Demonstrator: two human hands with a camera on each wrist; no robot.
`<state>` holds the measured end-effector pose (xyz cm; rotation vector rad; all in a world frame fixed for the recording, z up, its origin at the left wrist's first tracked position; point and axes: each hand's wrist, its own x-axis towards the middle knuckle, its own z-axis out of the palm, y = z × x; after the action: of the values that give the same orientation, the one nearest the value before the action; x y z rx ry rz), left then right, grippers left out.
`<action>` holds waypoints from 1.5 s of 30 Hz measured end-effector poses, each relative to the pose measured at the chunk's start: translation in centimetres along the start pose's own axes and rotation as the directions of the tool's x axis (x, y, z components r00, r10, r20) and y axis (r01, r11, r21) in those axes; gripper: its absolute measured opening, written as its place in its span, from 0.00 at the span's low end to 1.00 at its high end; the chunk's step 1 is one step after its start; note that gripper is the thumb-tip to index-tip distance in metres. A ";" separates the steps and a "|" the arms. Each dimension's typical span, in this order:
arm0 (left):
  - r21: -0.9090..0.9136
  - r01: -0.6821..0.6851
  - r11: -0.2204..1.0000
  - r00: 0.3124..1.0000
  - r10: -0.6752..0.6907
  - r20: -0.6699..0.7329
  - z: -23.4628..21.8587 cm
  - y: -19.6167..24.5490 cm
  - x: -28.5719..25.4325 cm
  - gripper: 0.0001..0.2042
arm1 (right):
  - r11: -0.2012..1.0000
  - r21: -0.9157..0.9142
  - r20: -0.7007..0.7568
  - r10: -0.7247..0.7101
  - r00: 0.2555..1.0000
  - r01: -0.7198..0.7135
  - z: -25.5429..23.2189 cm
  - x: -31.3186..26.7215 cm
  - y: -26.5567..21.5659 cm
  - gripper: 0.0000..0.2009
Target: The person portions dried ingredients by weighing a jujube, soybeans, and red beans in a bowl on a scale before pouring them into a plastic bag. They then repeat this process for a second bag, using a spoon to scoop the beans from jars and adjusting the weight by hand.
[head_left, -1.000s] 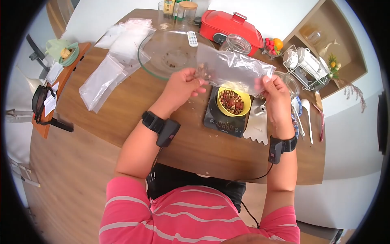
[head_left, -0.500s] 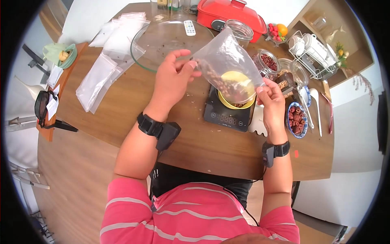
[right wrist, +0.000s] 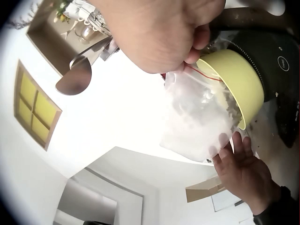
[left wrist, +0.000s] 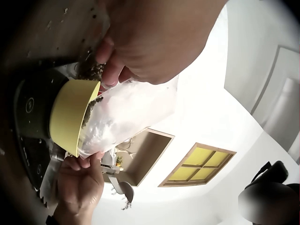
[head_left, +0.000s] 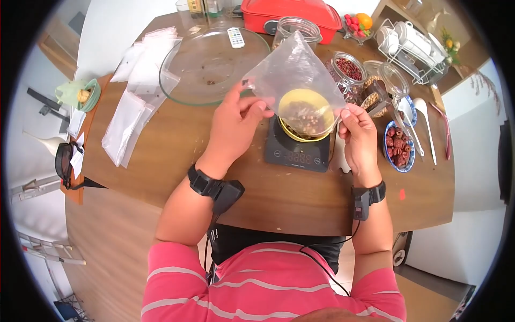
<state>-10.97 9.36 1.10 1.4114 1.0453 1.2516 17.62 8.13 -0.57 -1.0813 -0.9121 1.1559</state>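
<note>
A clear zip bag (head_left: 295, 64) is tipped over a yellow bowl (head_left: 289, 134), its red-lined mouth right at the rim. Brown bits show at the mouth and in the bowl, partly seen through the plastic. My left hand (head_left: 236, 129) holds the bag's left edge between thumb and fingers, several of them nearly straight. On the other side my right hand (head_left: 358, 131) pinches the mouth's corner with thumb and index finger. Under the bowl is a black kitchen scale (head_left: 298, 156). The right wrist view shows the bag (right wrist: 192, 122) from the side, slanting out of the bowl (right wrist: 243, 84).
A large glass dish (head_left: 177, 91) stands left, near a stack of clear bags (head_left: 126, 123). To the right are open jars with red beans (head_left: 347, 68) and pale grains (head_left: 370, 100), a bowl of red dates (head_left: 398, 147) and white spoons (head_left: 426, 129). A red cooker (head_left: 300, 13) is behind.
The bag, first held stretched flat above the bowl, has been tipped mouth-down over it, its far corner now pointing up. The brown bits have slid toward the bowl.
</note>
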 end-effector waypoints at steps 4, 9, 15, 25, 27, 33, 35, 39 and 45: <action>-0.194 -0.004 0.981 0.998 -0.007 -0.056 0.5 0.0 -0.2 0.23 | 0.992 0.124 0.019 -0.026 0.999 0.024 0.8 0.0 -0.1 0.08; -0.332 -0.112 0.936 0.993 0.096 -0.063 1.1 -0.5 -0.3 0.20 | 1.000 0.007 0.031 -0.014 0.999 0.013 1.1 -0.2 0.3 0.07; -0.108 -0.372 0.922 0.918 0.383 0.104 0.9 -1.4 -0.4 0.12 | 0.960 -0.228 -0.005 -0.166 0.986 0.161 1.4 -0.3 1.1 0.07; -0.092 -0.395 0.914 0.898 0.405 0.173 1.5 -1.1 -0.7 0.12 | 0.780 -0.539 0.029 -0.361 0.932 0.319 0.3 -0.7 0.1 0.05; -0.036 -0.397 0.917 0.903 0.397 0.165 1.5 -1.4 -0.7 0.13 | 0.822 -0.426 -0.002 -0.418 0.909 0.377 0.2 -0.2 0.7 0.05; 0.051 -0.300 0.953 0.945 0.290 0.152 1.1 -1.8 -0.9 0.13 | 0.897 -0.344 0.000 -0.295 0.956 0.277 -0.1 0.0 1.6 0.05; 0.129 -0.264 0.956 0.953 0.239 0.184 0.9 -1.9 -0.9 0.17 | 0.901 -0.352 -0.015 -0.277 0.961 0.254 -0.1 -0.2 1.6 0.06; 0.138 -0.352 0.926 0.917 0.311 0.250 1.4 -1.2 -0.6 0.22 | 0.920 -0.355 -0.037 -0.189 0.981 0.163 0.3 -0.5 1.1 0.06; 0.234 -0.395 0.888 0.893 0.312 0.325 1.1 -0.9 -0.6 0.25 | 0.936 -0.313 -0.054 -0.189 0.980 0.164 0.9 -1.1 1.1 0.07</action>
<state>-9.95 8.82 0.07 2.0222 0.8201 1.1327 16.33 7.30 -1.42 -1.2592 -1.1242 0.8301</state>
